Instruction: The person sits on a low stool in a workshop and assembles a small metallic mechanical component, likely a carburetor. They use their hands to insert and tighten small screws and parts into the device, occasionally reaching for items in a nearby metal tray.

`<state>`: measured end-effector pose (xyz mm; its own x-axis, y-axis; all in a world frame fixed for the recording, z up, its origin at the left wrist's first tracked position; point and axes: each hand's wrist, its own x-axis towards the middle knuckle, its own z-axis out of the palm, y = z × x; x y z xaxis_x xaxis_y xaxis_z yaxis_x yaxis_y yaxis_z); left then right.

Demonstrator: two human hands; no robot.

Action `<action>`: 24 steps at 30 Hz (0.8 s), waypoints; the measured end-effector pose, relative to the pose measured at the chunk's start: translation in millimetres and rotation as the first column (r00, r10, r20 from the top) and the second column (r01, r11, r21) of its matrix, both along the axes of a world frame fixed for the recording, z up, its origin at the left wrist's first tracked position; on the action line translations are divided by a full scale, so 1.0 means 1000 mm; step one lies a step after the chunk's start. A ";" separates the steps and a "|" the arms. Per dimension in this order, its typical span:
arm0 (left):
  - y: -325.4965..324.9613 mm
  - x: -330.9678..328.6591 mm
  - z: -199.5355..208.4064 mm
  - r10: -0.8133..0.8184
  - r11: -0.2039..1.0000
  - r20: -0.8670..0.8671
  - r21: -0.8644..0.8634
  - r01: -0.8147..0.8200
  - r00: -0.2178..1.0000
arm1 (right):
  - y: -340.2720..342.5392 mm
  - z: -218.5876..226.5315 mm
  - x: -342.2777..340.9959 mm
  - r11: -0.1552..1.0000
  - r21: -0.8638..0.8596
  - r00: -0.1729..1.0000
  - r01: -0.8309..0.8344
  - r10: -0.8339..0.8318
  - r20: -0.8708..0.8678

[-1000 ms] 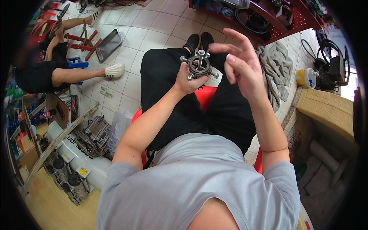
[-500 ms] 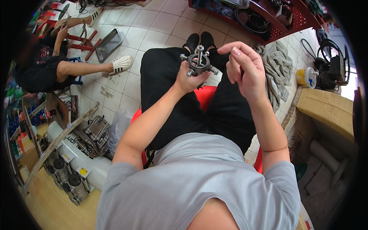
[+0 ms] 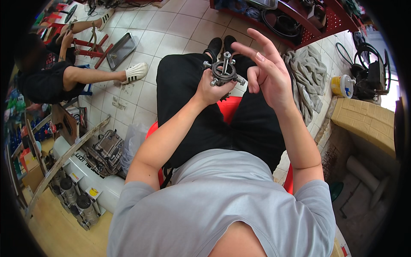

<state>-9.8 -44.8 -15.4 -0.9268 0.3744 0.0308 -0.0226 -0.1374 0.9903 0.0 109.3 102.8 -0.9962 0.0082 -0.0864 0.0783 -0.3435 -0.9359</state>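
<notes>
Between my knees, my left hand (image 3: 209, 91) is closed around a dark metal ring-shaped part (image 3: 223, 79). Several bolts stick out of its sides, and one bright bolt (image 3: 225, 62) rises upright by its middle. The lower portion of the ring part is hidden by the hand and below it. My right hand (image 3: 275, 77) is raised to the right of the part, apart from it, holding nothing. Its index and middle fingers stretch out, while the other fingers are partly bent.
I sit on a red stool (image 3: 231, 107). At left, another person in dark clothes sits near a metal tray (image 3: 121, 50). A white tank compressor (image 3: 85, 167) stands lower left. A grey cloth (image 3: 306, 70), a yellow-white bucket (image 3: 342, 86) and a cardboard box (image 3: 364, 124) lie right; a red rack (image 3: 299, 25) stands ahead.
My right hand has opened, its index and middle fingers now stretching forward and apart. My left hand, with the ring-shaped part, has shifted very slightly right and tilted a little.
</notes>
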 end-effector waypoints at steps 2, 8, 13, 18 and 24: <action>0.002 -0.001 0.000 0.027 0.999 -0.031 0.038 -0.026 0.999 | 0.015 -0.002 0.003 0.984 -0.072 0.987 -0.160 0.158 -0.032; 0.001 -0.002 -0.002 -0.013 0.999 0.010 0.043 0.012 1.000 | 0.013 -0.010 -0.004 0.999 -0.024 0.999 -0.045 0.046 0.020; 0.001 -0.004 0.001 -0.013 0.996 -0.136 -0.093 0.000 0.991 | 0.021 -0.010 -0.005 0.997 -0.004 0.997 -0.076 0.076 -0.019; 0.002 -0.005 -0.007 -0.027 0.993 -0.111 -0.118 0.013 0.993 | 0.011 -0.005 -0.007 0.997 0.013 0.996 0.082 -0.083 0.041; 0.000 -0.005 -0.002 -0.064 0.982 -0.162 -0.186 0.033 0.985 | 0.025 -0.018 -0.009 0.999 0.024 0.999 -0.042 0.042 0.024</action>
<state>-14.7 -45.2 -17.3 -0.8951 0.4321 0.1101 0.1422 0.0425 0.9889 -9.2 133.9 85.0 -0.9934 -0.0312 -0.1103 0.1145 -0.3162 -0.9417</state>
